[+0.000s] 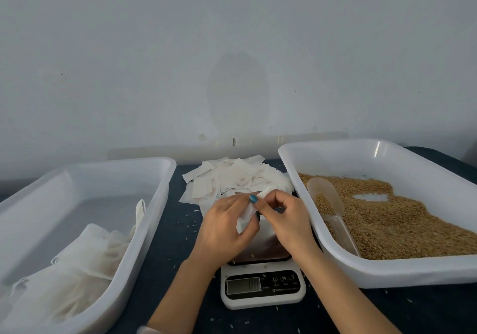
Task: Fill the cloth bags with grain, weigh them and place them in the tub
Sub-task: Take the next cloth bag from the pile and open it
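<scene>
Pinching cloth bag [245, 217] w/ L hand [224, 230] & R hand [286, 220], grips closed on it, over scale [263, 286]; grain tub [361, 163] at R.

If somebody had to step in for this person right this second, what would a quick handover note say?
Hands: left hand and right hand both pinch one small cloth bag above the scale; it looks unfilled.
Things: grain and scoop lie in the right tub; pile of empty bags behind the scale.
Done: several filled bags lie in the left tub.
Left: scoop grain into the held bag, weigh it, put it in the left tub, then work through the pile.
</scene>
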The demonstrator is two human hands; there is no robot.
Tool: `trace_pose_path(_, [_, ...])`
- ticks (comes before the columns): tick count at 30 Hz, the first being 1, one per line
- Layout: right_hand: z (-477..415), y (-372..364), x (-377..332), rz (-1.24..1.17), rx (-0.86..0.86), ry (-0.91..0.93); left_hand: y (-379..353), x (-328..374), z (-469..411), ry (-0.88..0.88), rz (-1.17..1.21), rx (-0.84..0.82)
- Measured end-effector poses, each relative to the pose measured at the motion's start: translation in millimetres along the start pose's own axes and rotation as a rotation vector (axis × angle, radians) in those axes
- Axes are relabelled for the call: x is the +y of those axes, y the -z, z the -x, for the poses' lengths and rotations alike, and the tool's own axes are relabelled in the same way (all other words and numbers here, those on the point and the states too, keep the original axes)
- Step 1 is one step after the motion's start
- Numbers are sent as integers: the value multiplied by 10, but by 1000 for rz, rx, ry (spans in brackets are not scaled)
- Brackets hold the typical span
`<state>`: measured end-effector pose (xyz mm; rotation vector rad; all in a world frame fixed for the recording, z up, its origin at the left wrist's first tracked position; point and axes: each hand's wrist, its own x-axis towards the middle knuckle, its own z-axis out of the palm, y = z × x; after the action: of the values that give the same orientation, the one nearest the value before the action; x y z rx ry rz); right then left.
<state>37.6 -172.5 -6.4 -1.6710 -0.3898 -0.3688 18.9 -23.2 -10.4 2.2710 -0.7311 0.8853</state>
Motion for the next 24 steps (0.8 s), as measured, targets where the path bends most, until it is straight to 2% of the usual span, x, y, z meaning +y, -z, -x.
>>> trace_pose_path(17, [22,-31,12,-7,-60,31,-20,-29,28,51,47,-11])
trace_pose_path(20, [47,-52,-25,-101,-60,-23,3,-7,16,28,-34,-1])
trace_pose_path(24, [31,-53,-1,-65,-6,-27,37,18,-6,-47,-283,-41])
